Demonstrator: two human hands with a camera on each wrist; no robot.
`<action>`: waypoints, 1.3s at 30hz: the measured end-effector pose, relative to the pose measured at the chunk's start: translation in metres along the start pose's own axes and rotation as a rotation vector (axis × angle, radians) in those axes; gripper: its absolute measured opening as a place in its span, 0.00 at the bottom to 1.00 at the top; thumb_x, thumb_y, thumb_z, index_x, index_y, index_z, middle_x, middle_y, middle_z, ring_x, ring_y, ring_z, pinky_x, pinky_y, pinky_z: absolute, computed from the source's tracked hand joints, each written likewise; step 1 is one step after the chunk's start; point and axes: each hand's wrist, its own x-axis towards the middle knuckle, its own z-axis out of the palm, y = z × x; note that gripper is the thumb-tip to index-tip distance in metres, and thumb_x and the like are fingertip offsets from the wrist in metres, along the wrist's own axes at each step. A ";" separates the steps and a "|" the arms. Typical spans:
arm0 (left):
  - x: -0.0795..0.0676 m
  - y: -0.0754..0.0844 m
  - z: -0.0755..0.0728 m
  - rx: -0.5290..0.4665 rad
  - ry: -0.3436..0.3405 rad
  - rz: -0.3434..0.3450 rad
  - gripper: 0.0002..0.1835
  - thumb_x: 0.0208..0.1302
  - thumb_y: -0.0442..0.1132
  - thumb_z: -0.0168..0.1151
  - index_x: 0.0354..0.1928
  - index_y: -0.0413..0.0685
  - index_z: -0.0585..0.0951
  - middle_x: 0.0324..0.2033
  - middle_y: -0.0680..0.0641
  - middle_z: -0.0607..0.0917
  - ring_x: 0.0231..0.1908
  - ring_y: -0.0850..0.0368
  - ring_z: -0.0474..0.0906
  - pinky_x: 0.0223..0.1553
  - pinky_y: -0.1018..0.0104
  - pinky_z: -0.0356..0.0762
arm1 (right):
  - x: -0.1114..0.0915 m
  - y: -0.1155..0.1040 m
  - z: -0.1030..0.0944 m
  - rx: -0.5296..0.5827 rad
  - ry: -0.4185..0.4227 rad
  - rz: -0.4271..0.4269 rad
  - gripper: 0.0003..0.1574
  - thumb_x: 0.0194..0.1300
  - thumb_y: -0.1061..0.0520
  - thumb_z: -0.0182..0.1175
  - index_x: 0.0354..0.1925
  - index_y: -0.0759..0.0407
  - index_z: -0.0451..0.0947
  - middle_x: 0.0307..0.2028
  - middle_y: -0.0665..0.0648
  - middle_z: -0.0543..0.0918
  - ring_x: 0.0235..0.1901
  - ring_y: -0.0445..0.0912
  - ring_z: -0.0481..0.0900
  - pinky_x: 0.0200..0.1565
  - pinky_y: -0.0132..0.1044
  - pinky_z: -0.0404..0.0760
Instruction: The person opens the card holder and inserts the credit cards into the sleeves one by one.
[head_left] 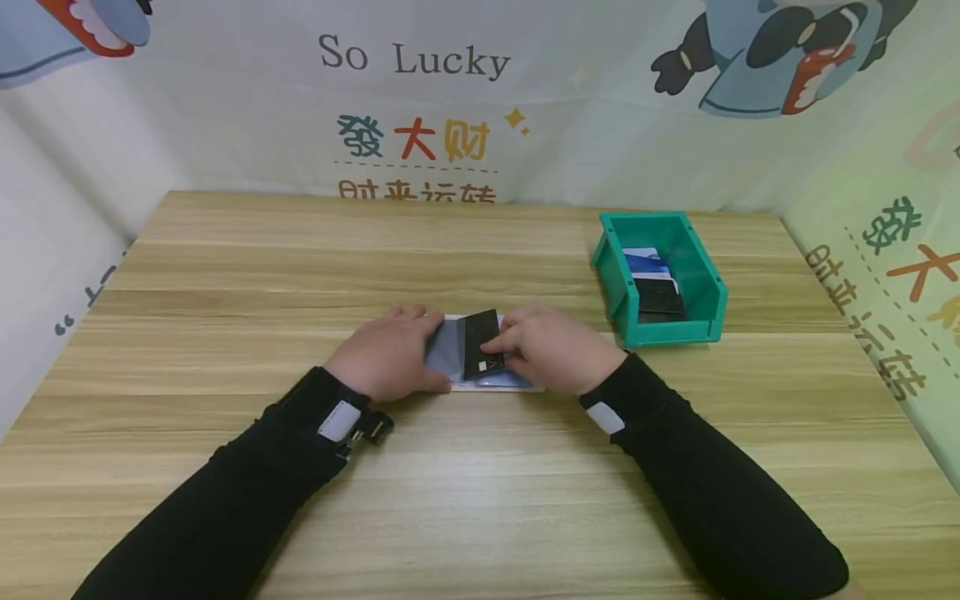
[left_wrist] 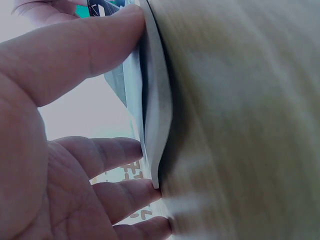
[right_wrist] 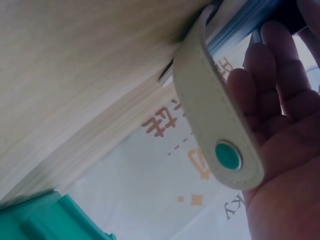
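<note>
An opened card holder (head_left: 447, 350) with clear plastic sleeves lies on the table. My left hand (head_left: 386, 354) rests on its left part; in the left wrist view the thumb presses the sleeves and the fairly straight fingers touch the pale cover's edge (left_wrist: 161, 100). My right hand (head_left: 558, 346) pinches a black card (head_left: 480, 342), which lies tilted over the sleeves. The right thumb is mostly hidden. In the right wrist view the holder's cream strap (right_wrist: 210, 100) with a green snap button (right_wrist: 228, 155) sticks out beside the right fingers.
To the right of the hands a green plastic bin (head_left: 667, 333) holds several cards (head_left: 660, 297), black, blue and white. A printed white cloth (head_left: 420, 92) hangs behind the wooden table (head_left: 480, 500) and along its sides.
</note>
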 end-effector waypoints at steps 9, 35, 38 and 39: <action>0.000 -0.001 0.000 -0.003 -0.006 -0.005 0.51 0.47 0.63 0.68 0.69 0.43 0.62 0.66 0.37 0.61 0.63 0.36 0.52 0.60 0.42 0.59 | 0.002 -0.005 0.003 -0.010 -0.022 -0.016 0.20 0.58 0.57 0.65 0.51 0.52 0.81 0.37 0.51 0.79 0.35 0.40 0.69 0.41 0.36 0.74; 0.002 -0.001 0.003 -0.021 0.004 -0.018 0.51 0.46 0.63 0.69 0.68 0.44 0.62 0.66 0.38 0.62 0.63 0.38 0.53 0.60 0.42 0.58 | 0.004 -0.013 0.009 -0.091 -0.047 0.012 0.22 0.60 0.53 0.64 0.55 0.47 0.79 0.37 0.50 0.74 0.37 0.42 0.65 0.41 0.34 0.71; 0.002 -0.001 0.004 -0.026 0.005 -0.017 0.51 0.46 0.63 0.69 0.68 0.44 0.62 0.66 0.38 0.62 0.63 0.38 0.53 0.59 0.42 0.59 | 0.004 -0.014 0.009 -0.106 -0.047 0.002 0.22 0.61 0.53 0.63 0.55 0.47 0.78 0.39 0.50 0.74 0.39 0.43 0.65 0.45 0.36 0.71; 0.002 -0.001 0.004 -0.026 0.007 -0.017 0.51 0.46 0.62 0.69 0.68 0.44 0.62 0.66 0.38 0.62 0.63 0.38 0.53 0.59 0.42 0.59 | 0.004 -0.015 0.009 -0.109 -0.046 -0.001 0.22 0.61 0.53 0.62 0.56 0.47 0.78 0.40 0.51 0.75 0.40 0.43 0.66 0.46 0.36 0.70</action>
